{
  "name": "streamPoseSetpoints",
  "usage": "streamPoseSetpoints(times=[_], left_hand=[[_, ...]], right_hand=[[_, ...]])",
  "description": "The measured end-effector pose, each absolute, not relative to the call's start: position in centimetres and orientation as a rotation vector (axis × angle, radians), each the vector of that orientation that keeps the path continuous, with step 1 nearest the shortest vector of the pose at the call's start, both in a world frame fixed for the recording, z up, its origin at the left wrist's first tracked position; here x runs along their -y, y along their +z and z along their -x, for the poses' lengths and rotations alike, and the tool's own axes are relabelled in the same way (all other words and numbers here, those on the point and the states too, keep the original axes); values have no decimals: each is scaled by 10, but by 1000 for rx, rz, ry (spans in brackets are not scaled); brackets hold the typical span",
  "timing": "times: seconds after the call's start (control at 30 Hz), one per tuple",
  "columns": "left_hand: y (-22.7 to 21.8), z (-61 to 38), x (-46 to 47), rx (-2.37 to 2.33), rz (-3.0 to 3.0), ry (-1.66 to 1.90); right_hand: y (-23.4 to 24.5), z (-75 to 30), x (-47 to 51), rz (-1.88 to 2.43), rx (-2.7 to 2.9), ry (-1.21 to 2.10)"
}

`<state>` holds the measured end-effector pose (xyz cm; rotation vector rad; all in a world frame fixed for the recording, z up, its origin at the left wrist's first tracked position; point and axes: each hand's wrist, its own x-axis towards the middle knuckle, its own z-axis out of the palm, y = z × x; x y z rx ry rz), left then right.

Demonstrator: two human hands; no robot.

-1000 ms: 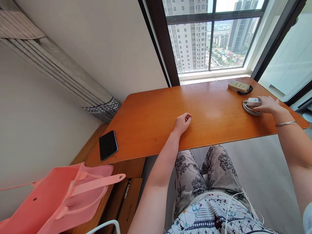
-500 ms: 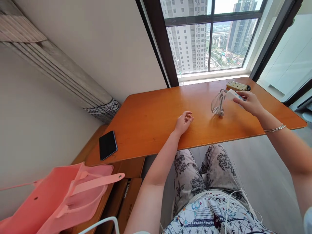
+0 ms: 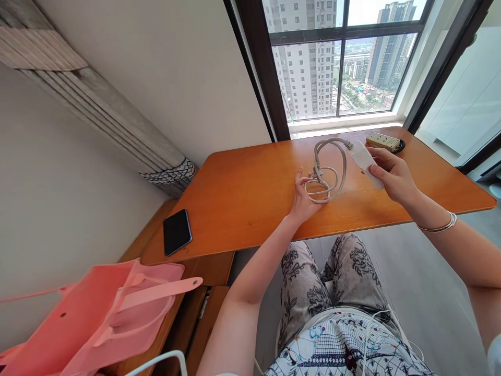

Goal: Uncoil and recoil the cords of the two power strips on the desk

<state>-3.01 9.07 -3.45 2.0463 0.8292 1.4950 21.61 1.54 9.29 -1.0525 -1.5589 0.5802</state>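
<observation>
A white power strip (image 3: 365,162) is held by my right hand (image 3: 393,172), thumb on the near side and fingers on the far side, raised above the table and tilted. From its far end a grey-white cable (image 3: 343,156) loops leftward in loose coils. My left hand (image 3: 306,202) is around the lower left of these coils, palm up with fingers and thumb partly curled about them; the plug end is hard to make out there. Beyond the right hand, a second, cream-coloured power strip (image 3: 383,141) with a dark end lies on the wooden table (image 3: 250,188).
A black-screened tablet or phone (image 3: 177,232) rests at the table's left end. Lower left, an open pink bag (image 3: 129,313) with a strap stands beside wooden drawers (image 3: 207,318). A window (image 3: 340,73) is behind the table, and a tied curtain (image 3: 117,120) hangs at left.
My right hand has tilted the white power strip and brought it slightly left and nearer. The cable has swung left, and my left hand has moved up and right to take its coils.
</observation>
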Motion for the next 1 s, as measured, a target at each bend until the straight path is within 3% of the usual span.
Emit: streamPoseSetpoints(times=[0.2,0.4,0.6,1.0], left_hand=[[-20,34,-84,-823,-1966,1231],[-2,43,-76,-407,-1798,893],[3,21,-78,-726,-1454,1024],[13,3,-78,-841,-1318,1217]], right_hand=[[101,-220,-6,1014,1499,563],[92,-219,1,1051,1476,607],[83,-205,7,975,1529,619],[74,-211,22,954,1568,733]])
